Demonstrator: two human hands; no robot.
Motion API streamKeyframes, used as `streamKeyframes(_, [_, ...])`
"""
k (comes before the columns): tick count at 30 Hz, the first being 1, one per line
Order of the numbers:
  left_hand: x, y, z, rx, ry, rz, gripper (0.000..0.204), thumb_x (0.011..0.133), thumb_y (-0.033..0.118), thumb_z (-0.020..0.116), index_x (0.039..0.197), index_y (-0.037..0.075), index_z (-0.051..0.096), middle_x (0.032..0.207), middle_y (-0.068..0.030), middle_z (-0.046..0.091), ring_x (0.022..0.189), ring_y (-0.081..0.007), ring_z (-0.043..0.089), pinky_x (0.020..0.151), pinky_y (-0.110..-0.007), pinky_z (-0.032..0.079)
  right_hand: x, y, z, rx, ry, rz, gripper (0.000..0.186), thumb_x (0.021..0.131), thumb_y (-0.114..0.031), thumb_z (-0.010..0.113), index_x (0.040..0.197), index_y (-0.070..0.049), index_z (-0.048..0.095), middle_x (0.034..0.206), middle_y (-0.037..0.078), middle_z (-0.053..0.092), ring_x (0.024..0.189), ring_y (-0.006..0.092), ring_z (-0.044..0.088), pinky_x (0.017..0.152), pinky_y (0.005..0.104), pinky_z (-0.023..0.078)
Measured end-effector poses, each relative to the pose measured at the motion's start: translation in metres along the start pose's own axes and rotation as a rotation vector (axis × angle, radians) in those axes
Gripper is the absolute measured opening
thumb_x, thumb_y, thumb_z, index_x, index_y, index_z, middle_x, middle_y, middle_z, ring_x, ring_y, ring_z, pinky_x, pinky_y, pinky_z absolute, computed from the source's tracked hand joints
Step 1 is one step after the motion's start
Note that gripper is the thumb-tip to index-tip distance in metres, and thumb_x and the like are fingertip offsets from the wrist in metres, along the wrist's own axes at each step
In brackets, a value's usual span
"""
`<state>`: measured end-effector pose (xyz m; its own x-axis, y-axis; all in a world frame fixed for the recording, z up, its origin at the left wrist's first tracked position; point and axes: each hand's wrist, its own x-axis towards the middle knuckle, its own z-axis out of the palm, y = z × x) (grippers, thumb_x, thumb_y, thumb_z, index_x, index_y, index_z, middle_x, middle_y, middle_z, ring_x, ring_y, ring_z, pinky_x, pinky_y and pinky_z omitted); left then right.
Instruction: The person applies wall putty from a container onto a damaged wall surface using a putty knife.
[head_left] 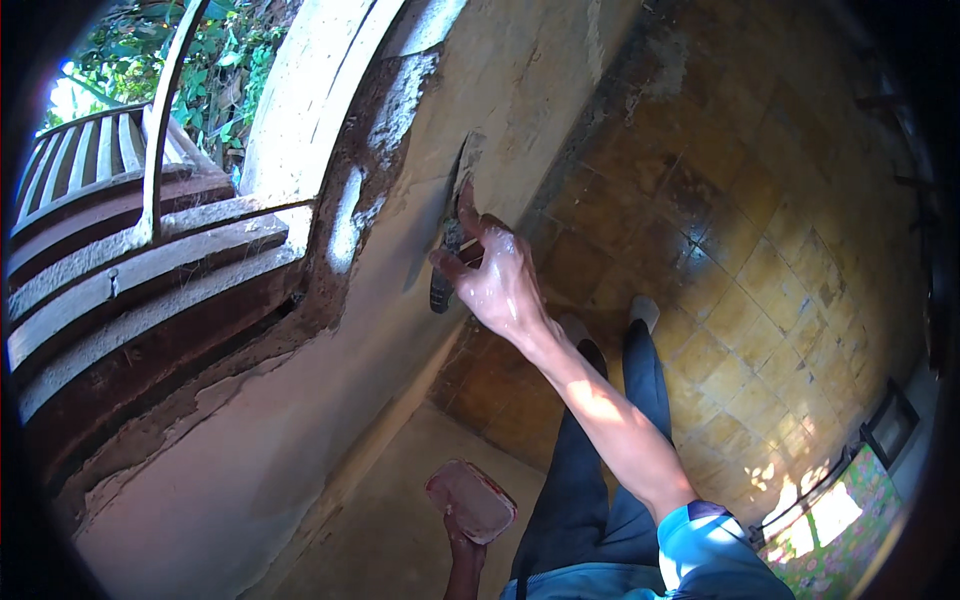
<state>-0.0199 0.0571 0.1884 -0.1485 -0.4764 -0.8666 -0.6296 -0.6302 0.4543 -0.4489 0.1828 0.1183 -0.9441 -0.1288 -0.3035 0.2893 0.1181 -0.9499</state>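
Observation:
My right hand (495, 270) grips a long, narrow putty knife (440, 295), its blade against the beige plastered wall (440, 80) below and to the right of a window, with a smear of pale filler along it. Whitish residue coats the back of that hand. Lower down, my left hand (464, 542) holds a shallow rounded-rectangular container (470, 492) with a red rim and pinkish-grey paste inside. The wall beside the window frame shows broken, rough patches exposing dark brown material.
A barred window (150, 230) with wooden slats and foliage outside fills the upper left. My legs and feet are over a yellow-brown tiled floor (740, 280) beside the wall's base. A floral-patterned surface (840, 550) and a dark frame (890, 425) lie at the lower right.

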Motion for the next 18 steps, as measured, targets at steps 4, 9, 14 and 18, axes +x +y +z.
streamKeyframes(4, [0.001,0.001,0.013,0.024,0.013,-0.038,0.074,0.097,0.054,0.047,0.154,0.013,0.023,0.151,-0.0108,0.036,0.137,-0.0336,0.04,0.111,-0.053,0.038,-0.029,0.021,0.011,0.073,-0.072,0.003,0.079,0.08,-0.007,0.075,0.148,0.002,0.036,0.088,0.019,0.067,0.072,0.0218,0.068,0.066,0.0329,0.053])
streamKeyframes(9, [-0.005,0.012,0.007,-0.002,0.038,0.003,0.073,0.097,0.054,0.046,0.153,0.013,0.024,0.151,-0.0108,0.037,0.136,-0.0338,0.041,0.11,-0.053,0.039,-0.014,0.017,-0.014,0.097,0.086,-0.077,0.076,0.081,-0.005,0.073,0.148,-0.002,0.039,0.094,0.015,0.073,0.077,0.018,0.07,0.072,0.032,0.056])
streamKeyframes(14, [-0.004,0.007,0.012,-0.028,0.028,0.008,0.07,0.098,0.052,0.045,0.153,0.013,0.026,0.15,-0.0113,0.039,0.135,-0.034,0.043,0.109,-0.053,0.041,0.006,0.019,-0.006,0.044,0.09,-0.073,0.081,0.08,-0.012,0.077,0.15,-0.004,0.036,0.094,0.021,0.069,0.081,0.0263,0.069,0.074,0.034,0.055])
streamKeyframes(18, [-0.014,0.011,0.032,0.02,0.054,-0.002,0.07,0.098,0.051,0.045,0.153,0.013,0.026,0.15,-0.0114,0.039,0.134,-0.0339,0.044,0.108,-0.052,0.042,-0.025,0.017,0.018,0.038,-0.005,-0.039,0.083,0.08,-0.01,0.076,0.151,-0.005,0.034,0.092,0.022,0.065,0.078,0.0275,0.067,0.071,0.0372,0.054])
